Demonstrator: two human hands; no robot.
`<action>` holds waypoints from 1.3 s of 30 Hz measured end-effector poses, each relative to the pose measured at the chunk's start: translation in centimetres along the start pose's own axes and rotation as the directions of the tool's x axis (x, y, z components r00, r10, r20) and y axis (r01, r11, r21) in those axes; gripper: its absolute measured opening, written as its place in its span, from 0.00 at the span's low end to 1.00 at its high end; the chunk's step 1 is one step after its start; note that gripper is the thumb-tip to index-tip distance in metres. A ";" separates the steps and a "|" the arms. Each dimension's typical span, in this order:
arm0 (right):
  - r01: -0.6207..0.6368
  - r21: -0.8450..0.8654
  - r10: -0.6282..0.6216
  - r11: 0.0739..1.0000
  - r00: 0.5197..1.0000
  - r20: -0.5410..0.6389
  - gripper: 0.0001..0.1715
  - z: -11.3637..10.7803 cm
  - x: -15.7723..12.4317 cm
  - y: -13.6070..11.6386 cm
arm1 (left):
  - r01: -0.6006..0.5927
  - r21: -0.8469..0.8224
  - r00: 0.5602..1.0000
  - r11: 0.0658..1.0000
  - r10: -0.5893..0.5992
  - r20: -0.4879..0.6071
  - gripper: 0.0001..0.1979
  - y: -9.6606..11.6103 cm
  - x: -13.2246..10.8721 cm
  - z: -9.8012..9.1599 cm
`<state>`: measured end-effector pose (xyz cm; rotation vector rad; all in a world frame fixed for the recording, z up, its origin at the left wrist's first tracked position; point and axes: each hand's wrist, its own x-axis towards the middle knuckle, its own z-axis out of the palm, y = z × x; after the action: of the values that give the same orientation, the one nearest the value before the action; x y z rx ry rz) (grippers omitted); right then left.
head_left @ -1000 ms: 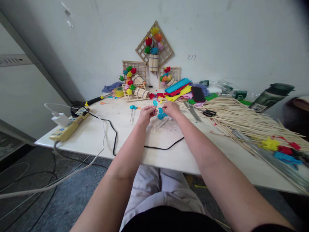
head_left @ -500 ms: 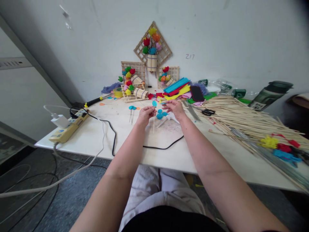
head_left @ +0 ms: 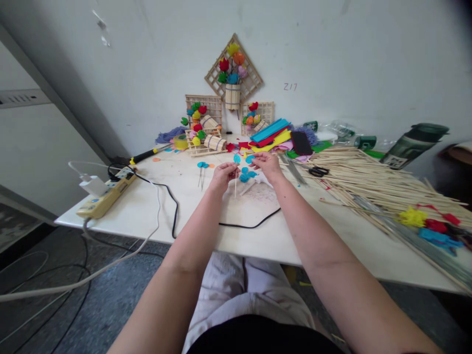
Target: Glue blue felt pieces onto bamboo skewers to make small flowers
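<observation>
Pinched in my left hand [head_left: 225,175] is a thin stick [head_left: 236,186] with a blue round piece [head_left: 236,159] at its top. My right hand [head_left: 267,164] grips a separate blue disc [head_left: 250,160] between its fingertips, just right of the stick's top and apart from it. Several blue discs [head_left: 244,177] lie on the table below and between both hands. Beside them is a white tool [head_left: 248,186], partly behind my right hand. Left of my left hand lie thin stems with blue heads [head_left: 202,165], next to an orange disc [head_left: 211,166].
Bamboo lattices with colourful flowers [head_left: 203,110] stand at the back. A power strip [head_left: 106,194] sits left, its cables crossing the table [head_left: 254,243]. Right are scissors [head_left: 318,171], a phone [head_left: 301,143], many sticks [head_left: 372,177] and a dark bottle [head_left: 415,146].
The blue disc in my right hand has turned, so its round face now shows. My left hand has hardly moved.
</observation>
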<state>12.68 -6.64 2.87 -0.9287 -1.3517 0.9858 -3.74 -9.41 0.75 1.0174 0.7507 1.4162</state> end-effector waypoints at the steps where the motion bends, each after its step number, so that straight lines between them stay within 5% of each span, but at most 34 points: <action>1: -0.003 0.005 0.003 1.000 1.000 -0.010 0.11 0.0 0.1 0.0 | 0.002 0.000 1.000 1.000 -0.002 0.001 0.15 0.0 0.0 0.0; 20: -0.073 0.107 0.062 0.992 0.993 0.105 0.04 0.6 -0.4 -2.4 | 0.038 0.009 0.998 0.999 -0.039 0.057 0.14 0.0 -0.3 0.3; 39: 0.062 -0.080 -0.055 0.995 0.995 0.087 0.06 1.5 -0.2 -2.7 | 0.026 0.051 0.996 0.998 -0.030 0.079 0.15 -0.4 -0.2 0.3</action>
<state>11.26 -7.80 5.37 -0.9125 -1.4923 0.9390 -3.29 -9.57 0.54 1.0917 0.7424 1.3302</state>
